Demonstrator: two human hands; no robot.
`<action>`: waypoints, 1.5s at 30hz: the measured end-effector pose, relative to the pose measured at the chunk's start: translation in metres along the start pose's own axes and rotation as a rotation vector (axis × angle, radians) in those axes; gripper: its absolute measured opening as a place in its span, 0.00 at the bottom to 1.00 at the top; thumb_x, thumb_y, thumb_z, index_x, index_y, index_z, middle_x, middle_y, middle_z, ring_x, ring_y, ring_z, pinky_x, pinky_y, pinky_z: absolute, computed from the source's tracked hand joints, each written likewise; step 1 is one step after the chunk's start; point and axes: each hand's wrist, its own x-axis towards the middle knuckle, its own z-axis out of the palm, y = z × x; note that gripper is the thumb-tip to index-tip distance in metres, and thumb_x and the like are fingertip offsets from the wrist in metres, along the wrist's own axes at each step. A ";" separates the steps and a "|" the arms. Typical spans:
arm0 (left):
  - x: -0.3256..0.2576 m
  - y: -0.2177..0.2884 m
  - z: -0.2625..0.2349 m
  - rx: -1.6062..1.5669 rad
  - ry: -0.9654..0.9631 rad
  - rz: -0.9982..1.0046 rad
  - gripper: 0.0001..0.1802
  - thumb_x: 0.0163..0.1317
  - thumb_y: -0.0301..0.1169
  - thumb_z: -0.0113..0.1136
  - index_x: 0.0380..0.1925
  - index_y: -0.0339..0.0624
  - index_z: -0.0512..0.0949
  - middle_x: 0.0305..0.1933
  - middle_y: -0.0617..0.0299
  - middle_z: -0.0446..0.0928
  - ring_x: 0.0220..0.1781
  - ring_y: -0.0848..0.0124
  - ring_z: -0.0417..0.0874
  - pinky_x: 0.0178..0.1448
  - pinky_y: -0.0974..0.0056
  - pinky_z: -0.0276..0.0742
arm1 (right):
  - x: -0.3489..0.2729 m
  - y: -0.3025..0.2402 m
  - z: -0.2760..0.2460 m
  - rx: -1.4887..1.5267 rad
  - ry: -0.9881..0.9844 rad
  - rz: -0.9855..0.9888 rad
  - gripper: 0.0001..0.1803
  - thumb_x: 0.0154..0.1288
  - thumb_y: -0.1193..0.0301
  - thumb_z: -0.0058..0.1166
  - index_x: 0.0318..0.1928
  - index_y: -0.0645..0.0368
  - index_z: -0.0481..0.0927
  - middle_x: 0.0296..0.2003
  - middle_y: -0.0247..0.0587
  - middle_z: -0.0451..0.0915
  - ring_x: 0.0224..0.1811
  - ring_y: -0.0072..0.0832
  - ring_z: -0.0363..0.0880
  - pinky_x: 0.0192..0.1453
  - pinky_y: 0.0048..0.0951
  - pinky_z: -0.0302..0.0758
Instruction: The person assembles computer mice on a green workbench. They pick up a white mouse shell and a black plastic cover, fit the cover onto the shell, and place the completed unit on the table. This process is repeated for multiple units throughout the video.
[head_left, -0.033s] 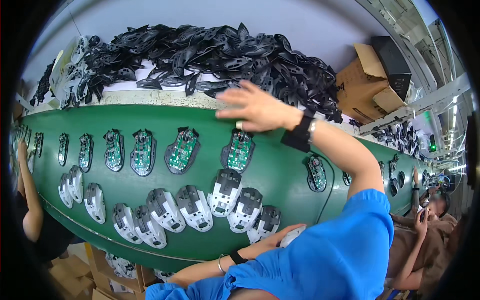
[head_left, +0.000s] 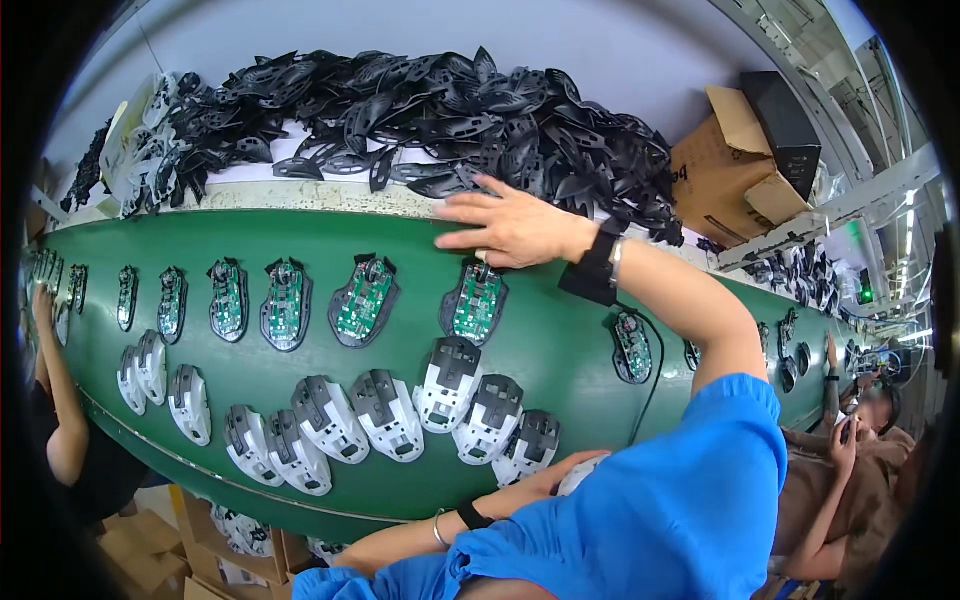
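Note:
My right hand [head_left: 515, 229] is open, fingers stretched to the left, above the far end of a mouse base [head_left: 476, 305] with a green circuit board. Whether a fingertip touches it cannot be made out. My left hand [head_left: 563, 474] is low, close to my body, closed round a white mouse shell [head_left: 582, 474] that my blue sleeve partly covers. Several more mouse bases, such as one [head_left: 364, 303] to the left, lie in a row. Nearer me, white and dark grey mouse shells [head_left: 390, 415] form a second row; one [head_left: 451, 385] meets the base below my right hand.
Beyond the green belt [head_left: 560, 350] is a long heap of black plastic parts [head_left: 400, 110]. A cardboard box [head_left: 730, 170] stands at the far right. A black cable [head_left: 652, 400] hangs from my right wrist. Co-workers sit at both ends; one forearm [head_left: 58, 370] reaches in from the left.
My right hand has dropped slightly toward the belt, its fingers still stretched out. My left hand and the white shell have shifted only a little.

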 end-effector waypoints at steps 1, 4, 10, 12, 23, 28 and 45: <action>-0.002 0.004 0.005 -0.010 0.023 -0.014 0.46 0.61 0.38 0.66 0.73 0.44 0.51 0.74 0.57 0.56 0.75 0.66 0.57 0.76 0.61 0.52 | -0.007 0.007 0.001 -0.024 -0.105 0.014 0.29 0.50 0.67 0.60 0.57 0.47 0.77 0.64 0.42 0.68 0.68 0.37 0.65 0.73 0.52 0.56; -0.004 0.008 0.005 0.112 0.021 0.004 0.45 0.60 0.38 0.67 0.72 0.43 0.53 0.74 0.57 0.57 0.75 0.66 0.57 0.75 0.60 0.53 | -0.033 0.054 -0.011 -0.178 -0.163 0.063 0.28 0.50 0.71 0.57 0.56 0.46 0.78 0.66 0.38 0.67 0.69 0.31 0.64 0.74 0.54 0.54; -0.006 0.009 0.004 0.168 0.065 -0.017 0.41 0.62 0.38 0.64 0.71 0.42 0.54 0.70 0.56 0.61 0.72 0.66 0.61 0.73 0.62 0.55 | -0.071 0.128 -0.073 -0.604 0.200 0.425 0.22 0.53 0.75 0.55 0.51 0.44 0.81 0.63 0.41 0.70 0.65 0.38 0.68 0.71 0.52 0.57; -0.005 0.001 0.001 0.213 0.087 0.007 0.41 0.63 0.39 0.64 0.71 0.42 0.54 0.70 0.56 0.62 0.71 0.66 0.63 0.73 0.62 0.55 | -0.095 0.138 -0.094 -0.737 0.306 0.641 0.22 0.53 0.75 0.55 0.51 0.43 0.81 0.61 0.43 0.72 0.62 0.40 0.69 0.68 0.48 0.62; -0.010 -0.002 0.002 0.118 0.033 -0.080 0.44 0.49 0.26 0.59 0.69 0.39 0.54 0.64 0.55 0.68 0.67 0.68 0.68 0.70 0.65 0.59 | -0.161 0.086 -0.027 0.054 0.137 0.910 0.17 0.56 0.73 0.60 0.49 0.55 0.82 0.47 0.46 0.81 0.52 0.43 0.78 0.57 0.39 0.75; -0.008 0.011 0.021 0.144 0.145 -0.033 0.46 0.51 0.36 0.68 0.68 0.39 0.56 0.61 0.54 0.70 0.64 0.66 0.70 0.69 0.62 0.63 | -0.145 0.100 -0.022 -0.001 -0.033 1.035 0.12 0.57 0.70 0.59 0.43 0.55 0.82 0.44 0.44 0.81 0.50 0.43 0.78 0.52 0.40 0.75; 0.012 0.021 0.059 0.071 0.794 0.568 0.29 0.73 0.54 0.39 0.62 0.44 0.67 0.53 0.65 0.76 0.51 0.75 0.77 0.56 0.64 0.74 | -0.145 -0.267 -0.110 1.133 0.871 1.079 0.20 0.53 0.85 0.63 0.48 0.66 0.76 0.32 0.36 0.81 0.32 0.18 0.80 0.37 0.18 0.78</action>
